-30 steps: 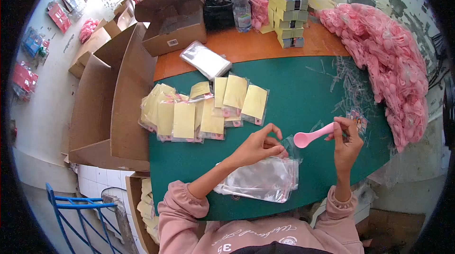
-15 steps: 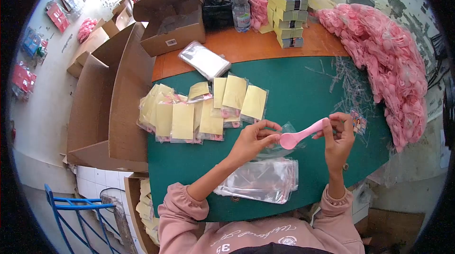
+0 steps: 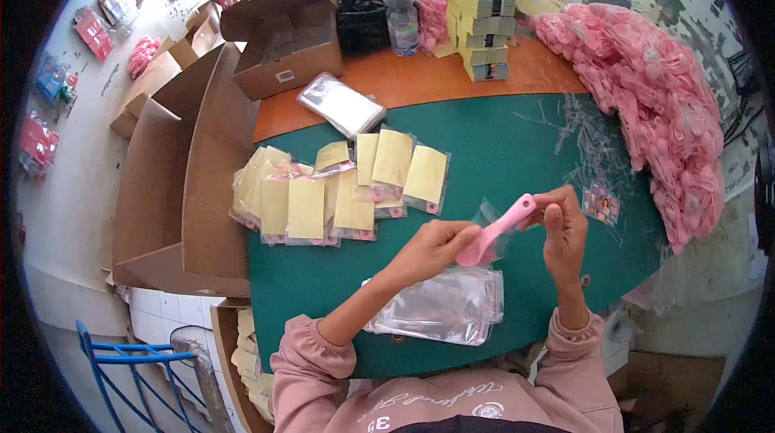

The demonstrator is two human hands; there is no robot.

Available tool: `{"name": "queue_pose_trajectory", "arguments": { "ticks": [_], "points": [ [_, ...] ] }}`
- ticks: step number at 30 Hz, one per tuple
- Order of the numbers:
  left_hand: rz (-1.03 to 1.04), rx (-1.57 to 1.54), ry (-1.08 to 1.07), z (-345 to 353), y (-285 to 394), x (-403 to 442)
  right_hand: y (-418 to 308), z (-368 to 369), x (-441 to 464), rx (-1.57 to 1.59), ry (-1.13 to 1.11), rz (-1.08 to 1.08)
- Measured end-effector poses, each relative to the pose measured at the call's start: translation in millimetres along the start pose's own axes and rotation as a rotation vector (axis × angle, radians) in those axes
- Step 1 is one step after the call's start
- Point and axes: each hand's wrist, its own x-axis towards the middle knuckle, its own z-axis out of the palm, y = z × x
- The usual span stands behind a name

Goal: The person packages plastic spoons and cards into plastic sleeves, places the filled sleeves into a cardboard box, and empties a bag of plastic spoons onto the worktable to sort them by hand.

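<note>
Pink plastic spoon [image 3: 505, 223], smooth, with a rounded bowl and a small hole at the handle's end, is held aslant between the two hands above the green counter [image 3: 517, 134]; the left hand [image 3: 436, 249] is pinched, thumb uppermost, on a thin clear plastic bag [image 3: 487, 213] at the spoon's bowl; the right hand [image 3: 563, 227] has its fingers bent at the tip of the handle, its thumb raised, and I cannot tell whether they grip it.

Below the hands lies a glossy, wrinkled pile of flat clear plastic bags [image 3: 440, 308]; to the left, overlapping packets with matte yellow rectangular cards [image 3: 307, 209] show bits of pink beneath; at the right edge rises a lumpy heap of pink plastic pieces in crinkled film [image 3: 654, 102], near loose transparent strips [image 3: 575, 138] and small glossy picture cards [image 3: 601, 204].

Part of the bowl is covered by the left thumb, and the film's see-through edges are hard to trace, so whether the bowl sits inside the bag or against it is unclear; the left hand's lower fingers are hidden; the heap's single pieces blur together.
</note>
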Motion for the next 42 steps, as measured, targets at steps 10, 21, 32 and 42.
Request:
{"name": "queue_pose_trajectory", "arguments": {
  "ticks": [10, 21, 32, 42],
  "points": [
    [-0.097, -0.217, 0.036, -11, 31, 0, -4, -51, 8, -0.401, -0.314, 0.037],
    [-0.056, -0.306, 0.080, -22, 38, -2, 122, -236, -2, -1.040, 0.211, 0.389],
    [-0.049, -0.329, 0.091, -25, 37, -3, 28, -249, 49, -0.618, -0.321, 0.571],
    [-0.050, -0.307, 0.097, -27, 37, -4, 79, -221, 48, -0.966, -0.312, 0.394]
  ]
}}
